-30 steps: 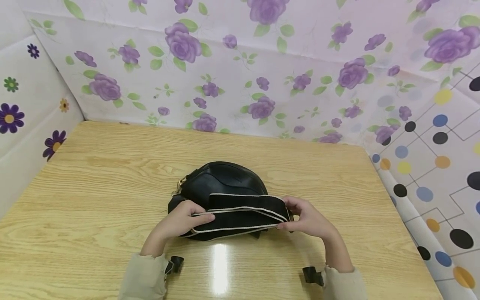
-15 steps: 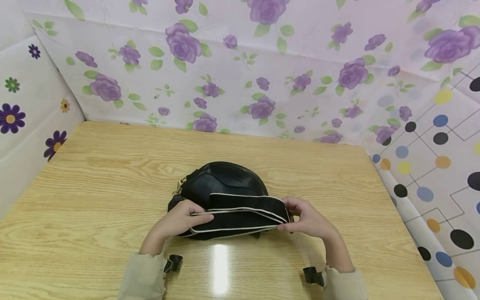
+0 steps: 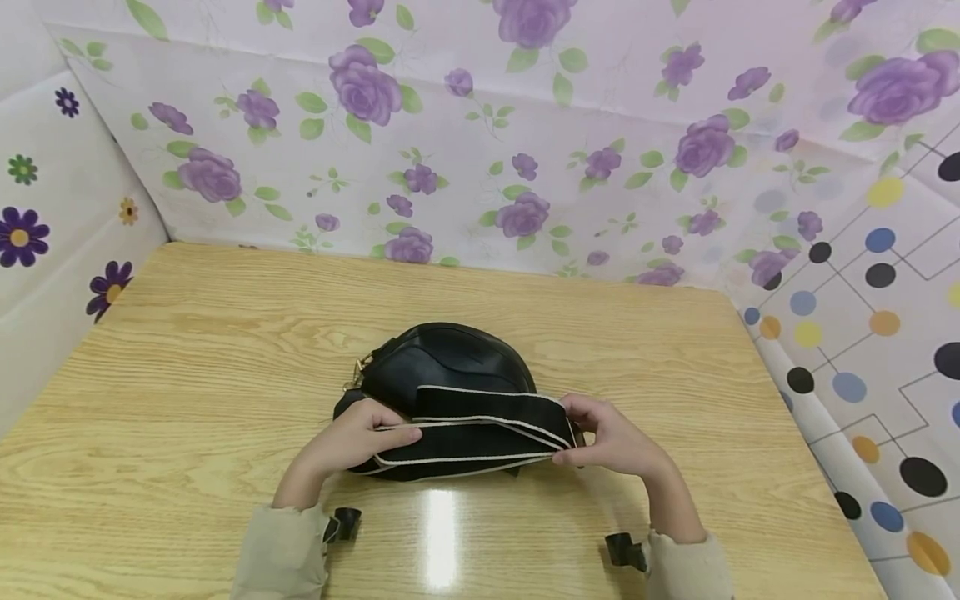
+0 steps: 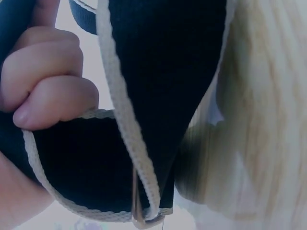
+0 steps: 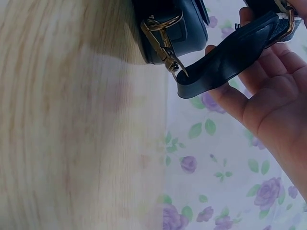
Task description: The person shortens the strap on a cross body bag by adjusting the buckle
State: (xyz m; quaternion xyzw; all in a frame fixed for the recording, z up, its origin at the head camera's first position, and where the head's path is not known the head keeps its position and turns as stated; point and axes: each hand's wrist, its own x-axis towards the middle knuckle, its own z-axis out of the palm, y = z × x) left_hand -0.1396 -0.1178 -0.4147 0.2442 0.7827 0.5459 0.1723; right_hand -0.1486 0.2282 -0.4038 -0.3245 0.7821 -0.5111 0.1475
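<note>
A black rounded bag (image 3: 442,358) lies on the wooden table, gold-coloured clasp at its left end. Across its near side runs a folded black strap (image 3: 472,443) with white edging. My left hand (image 3: 352,437) pinches the strap's left fold, thumb on the near face; in the left wrist view its curled fingers (image 4: 57,91) grip the band. My right hand (image 3: 611,433) holds the right fold between thumb and fingers. In the right wrist view a gold clasp (image 5: 163,45) joins the bag to a leather strap end (image 5: 216,67), which passes over the right fingers.
The wooden table (image 3: 225,350) stretches out around the bag. Behind it rises a wall covering with purple flowers (image 3: 450,125), and at the right a dotted sheet (image 3: 862,392). A black wrist mount (image 3: 345,523) sticks out from the left sleeve, another (image 3: 624,550) from the right.
The left hand has shifted slightly left along with the strap's left fold. Right hand and bag stay almost where they were.
</note>
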